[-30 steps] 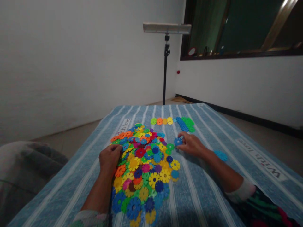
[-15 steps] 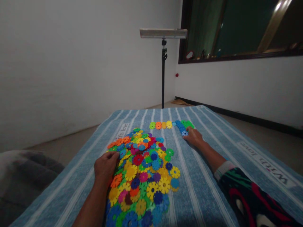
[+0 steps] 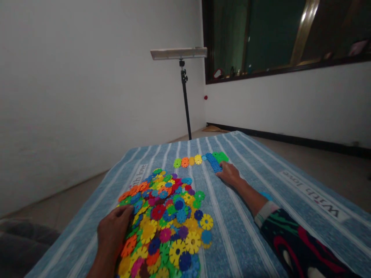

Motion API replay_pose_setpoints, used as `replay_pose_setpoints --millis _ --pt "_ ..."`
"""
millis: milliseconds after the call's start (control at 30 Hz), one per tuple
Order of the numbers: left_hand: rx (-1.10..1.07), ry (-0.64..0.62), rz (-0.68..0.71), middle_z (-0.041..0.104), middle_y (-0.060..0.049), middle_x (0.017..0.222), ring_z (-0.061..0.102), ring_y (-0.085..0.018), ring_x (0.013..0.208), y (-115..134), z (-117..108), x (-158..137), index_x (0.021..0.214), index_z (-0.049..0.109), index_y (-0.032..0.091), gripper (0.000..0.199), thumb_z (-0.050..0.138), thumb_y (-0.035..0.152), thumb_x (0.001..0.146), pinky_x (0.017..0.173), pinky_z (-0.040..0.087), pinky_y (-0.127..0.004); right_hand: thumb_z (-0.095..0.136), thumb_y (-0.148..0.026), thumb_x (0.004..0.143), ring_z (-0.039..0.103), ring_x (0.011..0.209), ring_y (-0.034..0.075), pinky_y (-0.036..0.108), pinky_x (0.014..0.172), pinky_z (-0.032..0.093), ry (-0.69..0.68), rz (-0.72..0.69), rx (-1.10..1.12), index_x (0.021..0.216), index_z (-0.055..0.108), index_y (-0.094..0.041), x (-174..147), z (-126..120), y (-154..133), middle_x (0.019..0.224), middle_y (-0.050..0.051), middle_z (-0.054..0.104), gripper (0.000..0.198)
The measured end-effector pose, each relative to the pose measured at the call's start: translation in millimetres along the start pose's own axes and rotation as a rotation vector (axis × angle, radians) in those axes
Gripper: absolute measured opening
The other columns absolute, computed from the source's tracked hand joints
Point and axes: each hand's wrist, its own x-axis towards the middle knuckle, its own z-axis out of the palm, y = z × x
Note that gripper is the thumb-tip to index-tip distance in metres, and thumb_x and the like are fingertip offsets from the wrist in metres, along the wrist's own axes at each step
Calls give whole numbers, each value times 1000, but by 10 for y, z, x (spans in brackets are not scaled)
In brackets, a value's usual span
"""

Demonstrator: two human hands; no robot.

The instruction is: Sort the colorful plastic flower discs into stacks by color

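Note:
Toothed plastic snowflake discs in many colours lie in a large pile [image 3: 162, 216] on the striped blue cloth. My left hand [image 3: 114, 226] rests against the pile's left edge, its fingers bent and pressed together; what is under the fingertips is hidden. Farther off, my right hand [image 3: 231, 174] has thumb and fingers closed at the near end of a slanting row of blue snowflake discs [image 3: 213, 161]. Green discs [image 3: 222, 156] sit just beyond that hand. To the left of the blue row run single discs: light blue, a yellow disc [image 3: 198, 159], amber, an orange disc [image 3: 184, 162] and a lime-green disc [image 3: 177, 163].
The cloth [image 3: 246, 239] covers the table. A blue piece [image 3: 266, 195] shows behind my right forearm. Beyond the far edge stands a lamp on a black stand [image 3: 185, 96], near the wall and a dark window [image 3: 272, 34]. Grey fabric [image 3: 26, 247] lies at lower left.
The view has shifted, so the table sits lower and farther left. My right fingers stay at the blue row's near end; the light blue disc seen at them before is now mostly covered.

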Motion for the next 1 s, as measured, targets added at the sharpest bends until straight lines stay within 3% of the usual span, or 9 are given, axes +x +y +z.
replay_pose_setpoints --millis 233,433,600,767,1000 --pt "26 -15 -53 73 -6 72 68 -34 83 74 -45 -12 65 71 26 23 60 47 62 72 51 -42 62 -34 84 66 110 29 31 81 46 32 -12 35 120 62 -17 1 15 -3 117 15 71 40" --pt "83 -51 -18 74 -8 77 68 -37 89 72 -68 15 66 72 26 30 56 51 63 77 52 -45 68 -35 79 67 106 27 30 80 46 79 -1 108 119 65 -17 38 76 50 112 13 73 44" --pt "78 -29 4 75 -7 77 69 -37 90 52 -49 27 64 72 26 29 57 51 61 80 52 -45 63 -30 79 69 85 21 27 71 47 269 115 368 108 71 -16 163 66 255 90 7 75 34" --pt "54 7 -7 74 -5 73 69 -35 85 27 -25 25 63 71 26 27 58 50 61 77 53 -43 56 -30 77 62 54 16 24 53 45 406 261 678 97 72 -14 236 32 458 62 1 67 31" --pt "27 6 -12 73 -4 68 68 -32 79 -3 0 47 63 71 25 26 60 48 59 70 51 -40 53 -29 69 59 47 16 24 48 43 479 251 787 82 73 -16 193 17 436 53 0 62 27"
